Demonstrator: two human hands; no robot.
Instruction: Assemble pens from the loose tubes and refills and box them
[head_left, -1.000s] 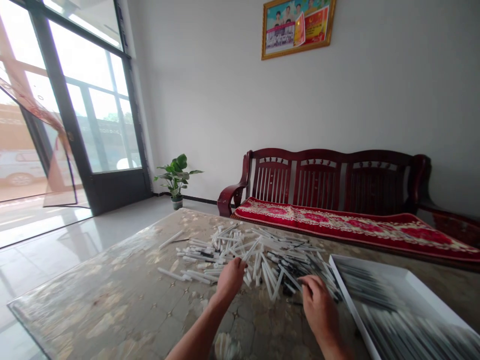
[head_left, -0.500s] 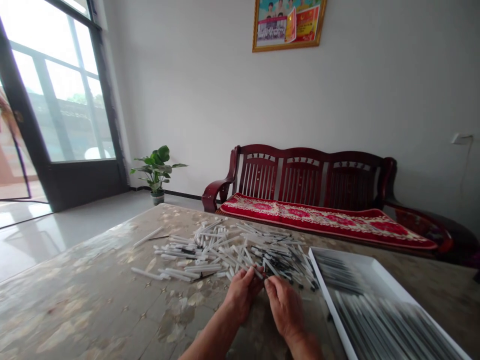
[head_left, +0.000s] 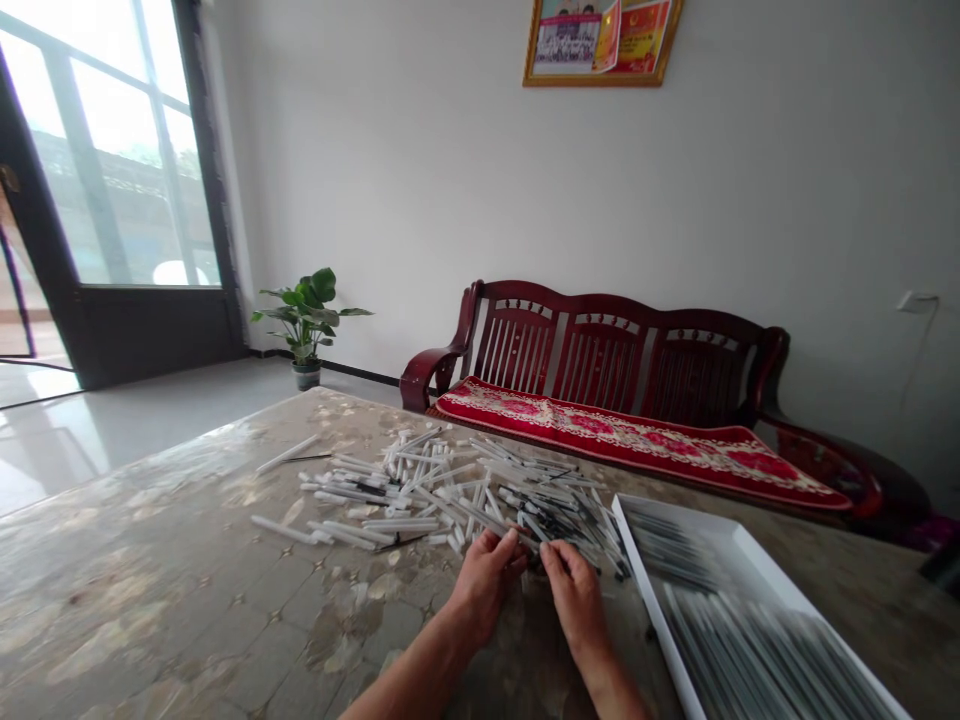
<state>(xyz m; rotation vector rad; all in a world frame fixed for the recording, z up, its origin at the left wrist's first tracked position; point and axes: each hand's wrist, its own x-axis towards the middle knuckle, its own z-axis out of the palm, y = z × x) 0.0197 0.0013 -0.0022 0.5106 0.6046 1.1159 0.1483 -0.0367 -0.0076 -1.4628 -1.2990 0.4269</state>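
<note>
Over the front of a loose heap of pens (head_left: 435,490), I hold a pen (head_left: 528,541) with a pale barrel between my two hands. My left hand (head_left: 486,580) is closed round one part of it, thumb on top. The fingertips of my right hand (head_left: 576,592) pinch its other end. My fingers hide much of this pen. The heap has white, translucent barrels, some thin dark refills and black parts mixed in. To the right of my right hand lies a shallow white box (head_left: 656,610) holding rows of dark-looking pens, somewhat blurred.
The patterned tabletop (head_left: 187,590) reaches far to the left. Behind it stands a dark red wooden bench (head_left: 600,345) with a red floral cover (head_left: 637,430). A potted plant (head_left: 306,320) and a glazed door (head_left: 150,330) are at the left.
My hands have moved slightly apart, the right one a little to the right, with the pen still between them. The camera view has shifted and tilted slightly.
</note>
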